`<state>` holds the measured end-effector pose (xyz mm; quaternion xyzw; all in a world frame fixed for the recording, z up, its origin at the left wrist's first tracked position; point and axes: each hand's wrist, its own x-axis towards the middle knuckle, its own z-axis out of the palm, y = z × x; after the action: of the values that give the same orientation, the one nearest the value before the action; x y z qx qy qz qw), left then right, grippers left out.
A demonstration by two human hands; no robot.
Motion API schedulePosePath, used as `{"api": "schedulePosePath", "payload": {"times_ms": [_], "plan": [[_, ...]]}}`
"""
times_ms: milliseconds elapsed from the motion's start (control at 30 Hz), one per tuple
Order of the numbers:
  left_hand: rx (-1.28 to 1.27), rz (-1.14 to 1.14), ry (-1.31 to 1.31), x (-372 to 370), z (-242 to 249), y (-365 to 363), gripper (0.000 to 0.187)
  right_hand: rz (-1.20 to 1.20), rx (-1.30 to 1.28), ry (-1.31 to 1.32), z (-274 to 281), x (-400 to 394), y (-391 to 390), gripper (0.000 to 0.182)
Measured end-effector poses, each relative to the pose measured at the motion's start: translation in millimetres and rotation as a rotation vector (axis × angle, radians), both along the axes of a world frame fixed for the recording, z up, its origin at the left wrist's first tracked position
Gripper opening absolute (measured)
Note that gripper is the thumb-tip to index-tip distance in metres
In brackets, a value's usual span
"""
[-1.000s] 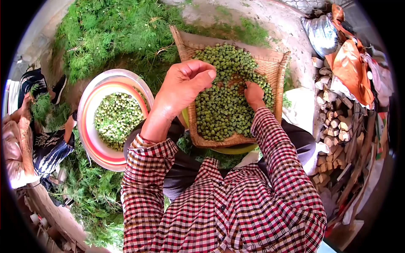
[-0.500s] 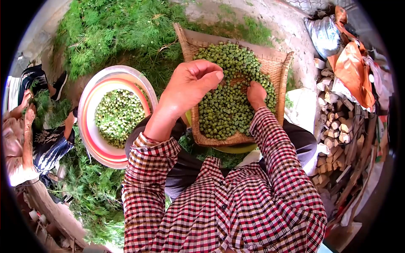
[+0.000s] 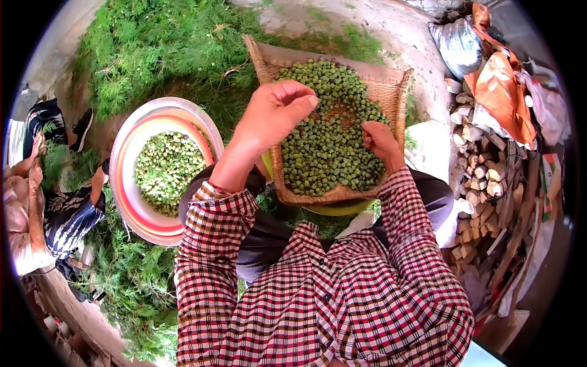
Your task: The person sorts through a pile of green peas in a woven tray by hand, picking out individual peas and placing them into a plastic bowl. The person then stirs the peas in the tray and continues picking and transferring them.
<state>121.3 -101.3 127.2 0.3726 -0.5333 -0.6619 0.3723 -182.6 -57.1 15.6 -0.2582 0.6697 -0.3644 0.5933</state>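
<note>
A woven winnowing basket [image 3: 400, 110] in front of me holds a heap of small round green cones [image 3: 324, 162]. Over the basket's left side hovers my left hand [image 3: 272, 116], its fingers curled in and the thumb against them; whatever they hold is hidden. My right hand [image 3: 380, 140] is above the cones near the right rim, fingers closed, with anything inside too small to make out. Between the hands, a thin patch in the heap bares the brown weave. The rim of a yellow basin [image 3: 342, 208] shows under the basket's near edge.
To my left stands a tub with an orange-red inner rim [image 3: 122, 183], holding more green cones. Feathery evergreen branches [image 3: 165, 49] cover the ground. At far left a person [image 3: 36, 196] sits handling greenery. Split firewood [image 3: 483, 174] and an orange bag [image 3: 501, 98] lie at right.
My right hand has drawn back from the cones toward the basket's right rim, fingers now closed in plain view. My left hand keeps nearly the same pose. The view has shifted slightly.
</note>
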Motion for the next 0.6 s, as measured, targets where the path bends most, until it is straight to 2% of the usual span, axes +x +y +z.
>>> {"api": "schedulePosePath", "payload": {"times_ms": [33,67,100,167,233,267,333,433,533,600], "plan": [[-0.035,0.0,-0.038,-4,-6,1,0.015,0.067,-0.019,-0.051,12,10,3,0.028],[-0.075,-0.018,-0.079,-12,-10,4,0.016,0.223,-0.075,0.066,18,16,7,0.026],[-0.176,-0.084,-0.176,-19,-17,7,0.018,0.222,-0.085,0.065,34,31,12,0.026],[-0.274,-0.095,-0.261,-38,-37,22,0.02,0.419,-0.252,0.321,69,66,26,0.02],[0.03,-0.213,-0.241,-52,-52,33,0.019,0.467,-0.325,0.367,74,80,36,0.017],[0.023,-0.217,-0.241,-54,-53,35,0.019,0.521,-0.382,0.408,76,85,40,0.016],[0.221,-0.241,-0.102,-56,-54,41,0.015,0.529,-0.428,0.429,80,94,48,0.014],[0.095,-0.344,-0.207,-54,-63,41,0.011,0.532,-0.424,0.442,78,96,61,0.014],[0.077,-0.425,-0.254,-52,-65,48,0.007,0.668,-0.453,0.531,73,93,78,0.012],[0.042,-0.469,-0.351,-51,-65,50,0.012,0.694,-0.419,0.602,71,86,92,0.014]]}}
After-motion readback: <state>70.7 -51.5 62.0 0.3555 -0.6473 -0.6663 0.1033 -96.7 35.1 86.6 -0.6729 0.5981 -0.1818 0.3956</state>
